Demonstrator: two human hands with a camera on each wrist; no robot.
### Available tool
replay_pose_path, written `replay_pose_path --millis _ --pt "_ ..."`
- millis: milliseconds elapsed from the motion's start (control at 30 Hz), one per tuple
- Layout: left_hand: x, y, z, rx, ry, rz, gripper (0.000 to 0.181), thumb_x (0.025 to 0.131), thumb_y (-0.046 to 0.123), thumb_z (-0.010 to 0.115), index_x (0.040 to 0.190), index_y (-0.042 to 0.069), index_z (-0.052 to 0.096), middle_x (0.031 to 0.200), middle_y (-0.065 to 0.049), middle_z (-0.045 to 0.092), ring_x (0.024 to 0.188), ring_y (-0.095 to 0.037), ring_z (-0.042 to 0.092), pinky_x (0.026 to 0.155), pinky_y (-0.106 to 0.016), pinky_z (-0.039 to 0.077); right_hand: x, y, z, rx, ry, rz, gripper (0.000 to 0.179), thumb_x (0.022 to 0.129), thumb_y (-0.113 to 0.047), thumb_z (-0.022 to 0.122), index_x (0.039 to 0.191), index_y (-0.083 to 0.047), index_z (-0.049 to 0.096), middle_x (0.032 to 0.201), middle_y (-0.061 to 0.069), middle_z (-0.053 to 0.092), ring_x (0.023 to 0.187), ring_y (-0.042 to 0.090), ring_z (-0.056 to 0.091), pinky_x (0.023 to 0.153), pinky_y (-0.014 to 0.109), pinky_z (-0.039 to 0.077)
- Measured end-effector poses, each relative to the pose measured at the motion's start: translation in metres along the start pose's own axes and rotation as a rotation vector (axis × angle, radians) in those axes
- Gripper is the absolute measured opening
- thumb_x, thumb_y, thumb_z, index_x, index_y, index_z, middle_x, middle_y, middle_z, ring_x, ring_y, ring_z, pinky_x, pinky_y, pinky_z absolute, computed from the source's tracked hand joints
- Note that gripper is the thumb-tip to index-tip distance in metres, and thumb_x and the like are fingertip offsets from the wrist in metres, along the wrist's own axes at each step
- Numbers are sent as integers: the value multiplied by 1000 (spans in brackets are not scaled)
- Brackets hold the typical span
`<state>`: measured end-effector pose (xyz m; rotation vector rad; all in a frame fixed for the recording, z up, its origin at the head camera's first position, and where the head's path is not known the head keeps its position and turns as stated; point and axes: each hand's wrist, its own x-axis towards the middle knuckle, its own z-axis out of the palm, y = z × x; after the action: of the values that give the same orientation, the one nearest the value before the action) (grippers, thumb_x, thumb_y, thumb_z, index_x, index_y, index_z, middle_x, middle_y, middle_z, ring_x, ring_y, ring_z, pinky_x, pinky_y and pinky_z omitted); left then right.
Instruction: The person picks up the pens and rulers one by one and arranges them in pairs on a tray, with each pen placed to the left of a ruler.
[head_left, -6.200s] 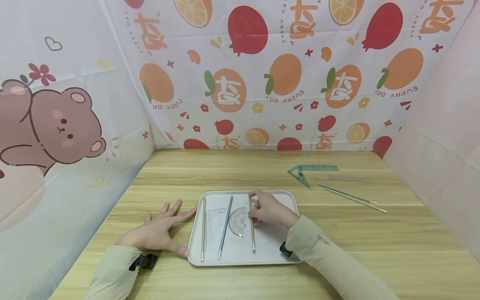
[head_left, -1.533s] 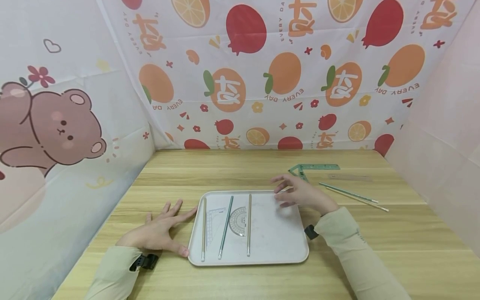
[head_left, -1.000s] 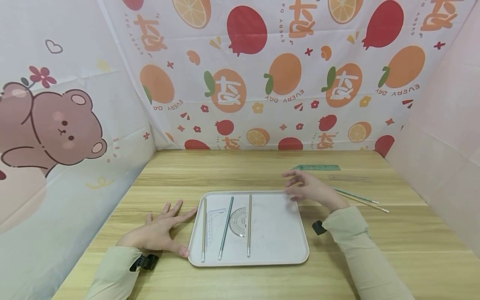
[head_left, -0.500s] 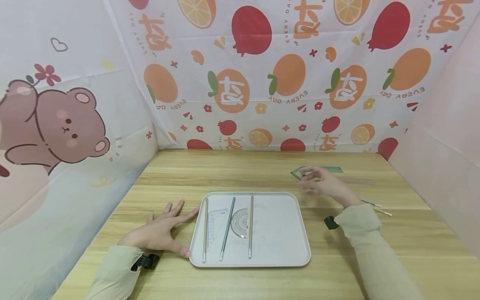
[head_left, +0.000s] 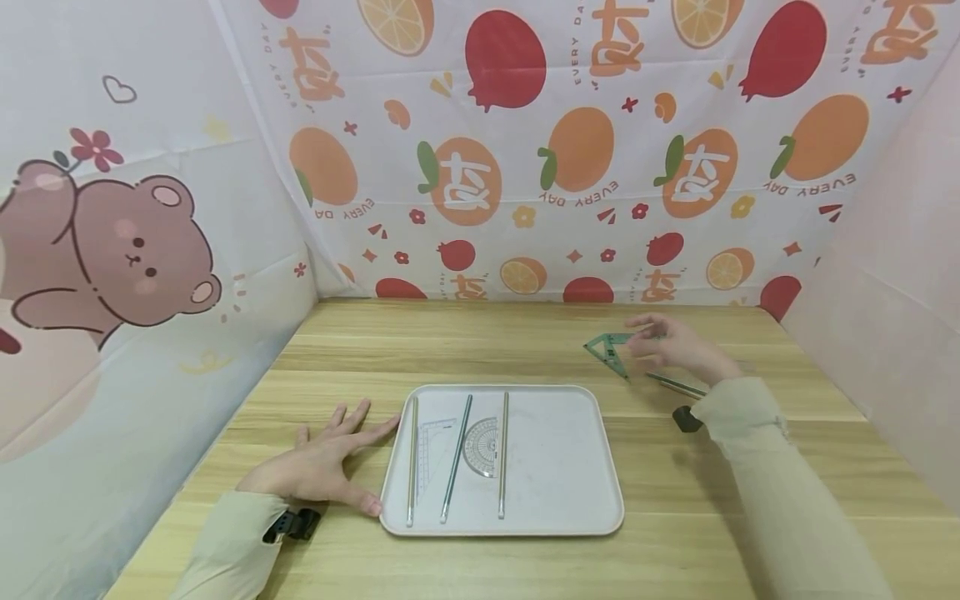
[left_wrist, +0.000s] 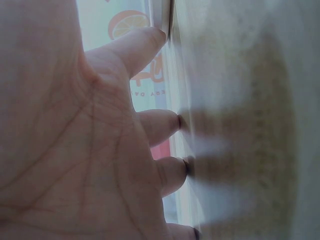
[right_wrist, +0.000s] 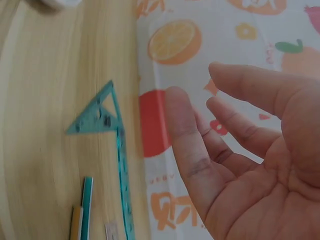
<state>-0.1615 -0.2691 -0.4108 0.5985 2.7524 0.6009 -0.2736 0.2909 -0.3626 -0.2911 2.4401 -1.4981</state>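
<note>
Since the earlier frame, the right hand (head_left: 675, 348) has moved from the far right corner of the tray (head_left: 562, 475) to beside the green set square (head_left: 609, 356) and ruler (right_wrist: 124, 185) on the table (head_left: 442, 346). Its fingers are apart, holding nothing. The left hand (head_left: 318, 467) lies spread, thumb and index tips at the tray's left rim, gripping nothing. On the tray, a green pencil (head_left: 456, 458) separates a clear set square (head_left: 427, 450) from a protractor (head_left: 478, 447); gold pencils (head_left: 503, 454) flank all three.
</note>
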Motion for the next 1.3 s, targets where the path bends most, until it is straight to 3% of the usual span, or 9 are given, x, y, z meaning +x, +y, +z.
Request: replay_pose_path --millis 300,467,633,833,1300 --pt "-1 -2 1 14 8 -3 125 64 70 93 169 34 35 176 -35 9 158 -69 0 102 -100 -5 17 8 -16 64 -42 38 63 107 -7 63 160 7 33 129 17 54 110 20 68 104 43 62" --pt "-1 -3 1 2 5 -7 125 64 68 94 169 34 35 176 -34 8 158 -69 -1 102 -100 -5 26 13 -24 18 -35 32 59 107 -8 63 158 6 37 129 19 58 106 16 70 108 48 59" --pt "-1 -3 2 -5 0 -12 126 64 68 94 169 33 34 177 -34 6 158 -69 -1 102 -100 -6 32 21 -31 -48 -28 50 58 108 -14 64 158 3 41 140 27 56 117 26 69 111 52 57" --pt "-1 -5 3 1 0 -13 126 64 68 94 169 33 35 177 -34 6 157 -70 -1 103 -99 -6 33 25 -37 -95 -30 74 58 109 -17 61 159 5 40 147 32 54 118 27 71 102 42 61" --pt "-2 -3 3 -6 -9 -17 125 64 68 94 169 32 36 177 -33 6 158 -68 -1 104 -99 -7 42 46 -40 30 -51 139 65 109 -5 57 166 4 28 160 35 39 113 17 66 98 33 61"
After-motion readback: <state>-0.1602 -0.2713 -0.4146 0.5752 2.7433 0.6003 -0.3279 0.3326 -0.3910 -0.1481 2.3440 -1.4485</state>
